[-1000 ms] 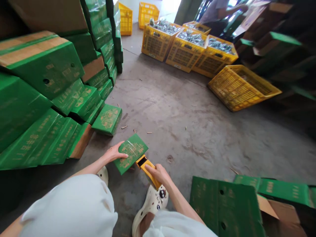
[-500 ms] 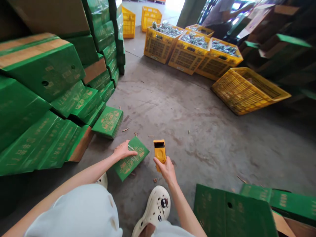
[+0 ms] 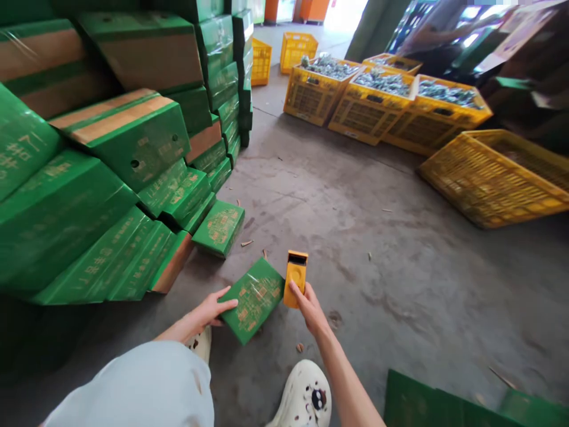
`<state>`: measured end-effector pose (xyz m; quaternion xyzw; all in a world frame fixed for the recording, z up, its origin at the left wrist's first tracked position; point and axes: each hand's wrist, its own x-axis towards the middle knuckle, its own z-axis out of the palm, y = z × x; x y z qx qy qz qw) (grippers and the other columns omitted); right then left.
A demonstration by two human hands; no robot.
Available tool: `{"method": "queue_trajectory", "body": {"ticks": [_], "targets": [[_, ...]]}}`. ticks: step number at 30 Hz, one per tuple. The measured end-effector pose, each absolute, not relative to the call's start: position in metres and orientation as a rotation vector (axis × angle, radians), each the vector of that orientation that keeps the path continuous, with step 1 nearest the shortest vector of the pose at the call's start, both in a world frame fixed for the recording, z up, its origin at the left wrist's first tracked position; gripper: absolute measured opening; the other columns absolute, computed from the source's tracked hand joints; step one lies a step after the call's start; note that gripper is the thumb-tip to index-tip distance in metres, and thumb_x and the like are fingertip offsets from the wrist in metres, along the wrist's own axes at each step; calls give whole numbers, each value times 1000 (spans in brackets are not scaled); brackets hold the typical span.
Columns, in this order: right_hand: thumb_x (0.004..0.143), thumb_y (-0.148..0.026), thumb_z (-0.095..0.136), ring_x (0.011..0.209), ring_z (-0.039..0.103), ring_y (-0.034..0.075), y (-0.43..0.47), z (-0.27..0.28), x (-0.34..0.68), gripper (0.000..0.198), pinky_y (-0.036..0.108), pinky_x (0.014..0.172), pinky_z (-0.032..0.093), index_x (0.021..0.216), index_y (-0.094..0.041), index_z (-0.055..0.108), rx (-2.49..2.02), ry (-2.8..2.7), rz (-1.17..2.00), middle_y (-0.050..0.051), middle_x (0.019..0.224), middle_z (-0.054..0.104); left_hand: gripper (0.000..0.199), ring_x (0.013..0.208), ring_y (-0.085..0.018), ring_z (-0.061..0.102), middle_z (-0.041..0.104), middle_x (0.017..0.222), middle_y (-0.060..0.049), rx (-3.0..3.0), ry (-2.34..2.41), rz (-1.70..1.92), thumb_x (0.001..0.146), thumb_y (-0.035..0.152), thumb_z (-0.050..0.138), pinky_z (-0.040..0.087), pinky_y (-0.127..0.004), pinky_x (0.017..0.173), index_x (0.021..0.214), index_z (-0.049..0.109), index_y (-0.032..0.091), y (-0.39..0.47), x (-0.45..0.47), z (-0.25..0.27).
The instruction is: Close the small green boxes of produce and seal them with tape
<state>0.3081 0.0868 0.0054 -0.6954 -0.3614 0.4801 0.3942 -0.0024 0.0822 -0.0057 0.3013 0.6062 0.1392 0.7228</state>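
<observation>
A flat green carton (image 3: 254, 299) with tan print is in front of me, slightly tilted. My left hand (image 3: 216, 308) grips its left corner, thumb on top and other fingers partly hidden beneath. Wrapped round a yellow hand-held tool (image 3: 296, 279) with a dark slot at its upper end is my right hand (image 3: 311, 308), its thumb on the tool's face. The tool is right beside the carton's right corner; whether they touch I cannot tell. Another small green carton (image 3: 219, 228) lies on the floor by the stack, beyond my left hand.
Stacked green cartons (image 3: 137, 142) line the left side. Across the floor (image 3: 320, 196) stand yellow crates (image 3: 355, 118) filled with small greyish-green items, and a tilted yellow crate (image 3: 493, 178). Green cardboard (image 3: 427, 403) is at lower right. A person (image 3: 438, 32) is at the upper right.
My left hand has shifted from the carton's top to its left corner. The carton and the yellow tool are now closer together. The camera view has swung left.
</observation>
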Motion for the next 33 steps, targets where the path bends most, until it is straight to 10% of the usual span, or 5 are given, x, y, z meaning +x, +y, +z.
{"method": "queue_trajectory", "body": {"ticks": [13, 25, 33], "targets": [[90, -65, 62, 91, 65, 23, 236, 134, 212, 43, 35, 79, 52, 98, -26, 45, -1522, -1323, 1010, 4, 97, 69, 80, 92, -19, 75, 71, 127, -11, 814, 1690, 996, 82, 43, 84, 66, -33, 77, 154, 51, 29, 178, -86, 114], [89, -58, 62, 87, 69, 24, 109, 93, 240, 38, 33, 76, 55, 103, -25, 49, -1703, -1101, 1150, 4, 98, 73, 77, 156, -48, 22, 9, 175, -17, 1785, 2187, 786, 90, 53, 68, 26, -60, 126, 157, 48, 19, 178, -68, 94], [79, -60, 77, 92, 75, 29, -21, 167, 361, 57, 42, 85, 61, 116, -20, 60, -1776, -582, 751, 11, 101, 78, 80, 122, -31, 66, 72, 136, -5, 1742, 1157, 302, 73, 76, 71, 49, -41, 110, 134, 70, 25, 182, 28, 156]]}}
